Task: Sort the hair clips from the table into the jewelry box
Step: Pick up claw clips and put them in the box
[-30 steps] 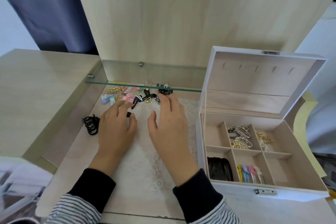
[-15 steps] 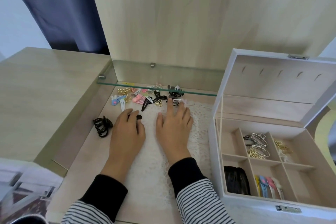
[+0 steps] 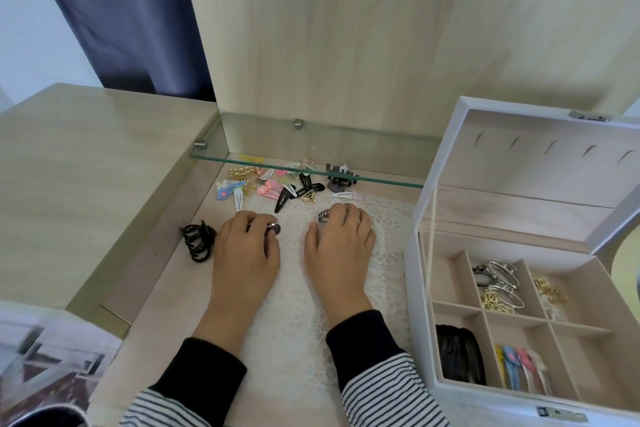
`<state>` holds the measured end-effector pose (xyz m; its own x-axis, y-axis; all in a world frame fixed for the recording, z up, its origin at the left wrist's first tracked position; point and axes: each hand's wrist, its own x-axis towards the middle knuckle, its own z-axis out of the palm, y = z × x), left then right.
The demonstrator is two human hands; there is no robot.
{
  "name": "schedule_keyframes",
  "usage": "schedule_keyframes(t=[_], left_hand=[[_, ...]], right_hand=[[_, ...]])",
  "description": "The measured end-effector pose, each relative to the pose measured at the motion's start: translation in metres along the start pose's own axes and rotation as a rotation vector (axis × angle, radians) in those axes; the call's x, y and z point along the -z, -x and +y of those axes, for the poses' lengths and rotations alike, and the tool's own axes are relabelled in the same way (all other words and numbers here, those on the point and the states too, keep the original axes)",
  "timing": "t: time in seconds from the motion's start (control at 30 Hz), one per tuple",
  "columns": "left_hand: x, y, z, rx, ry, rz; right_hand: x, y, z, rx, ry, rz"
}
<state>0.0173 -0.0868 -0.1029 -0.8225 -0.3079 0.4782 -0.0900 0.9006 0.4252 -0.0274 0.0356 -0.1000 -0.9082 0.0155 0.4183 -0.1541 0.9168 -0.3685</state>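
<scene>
A heap of small hair clips (image 3: 277,185) in pink, blue, white, gold and black lies at the back of the table under a glass shelf. My left hand (image 3: 246,253) rests palm down with its fingers closed on a dark snap clip (image 3: 273,227). My right hand (image 3: 341,241) lies on the lace mat, fingers curled over a small dark claw clip (image 3: 325,214). A large black claw clip (image 3: 196,241) sits just left of my left hand. The open white jewelry box (image 3: 415,288) stands to the right, with metal, gold, coloured and black clips in separate compartments.
A glass shelf (image 3: 311,172) hangs low over the clip heap. A white lace mat (image 3: 384,253) covers the table's middle. A raised wooden surface (image 3: 86,166) borders the left side. The box's lid (image 3: 540,166) stands upright behind its compartments.
Both hands have drawn back a little from the heap toward me, each bringing a dark clip along. The camera has shifted left, so the box sits further right.
</scene>
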Motion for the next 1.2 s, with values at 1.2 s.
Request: schedule_keyframes(t=[1.2], left_hand=[[0.022, -0.002, 0.020, -0.105, 0.200, 0.219]], right_hand=[[0.091, 0.008, -0.029, 0.197, -0.397, 0.050]])
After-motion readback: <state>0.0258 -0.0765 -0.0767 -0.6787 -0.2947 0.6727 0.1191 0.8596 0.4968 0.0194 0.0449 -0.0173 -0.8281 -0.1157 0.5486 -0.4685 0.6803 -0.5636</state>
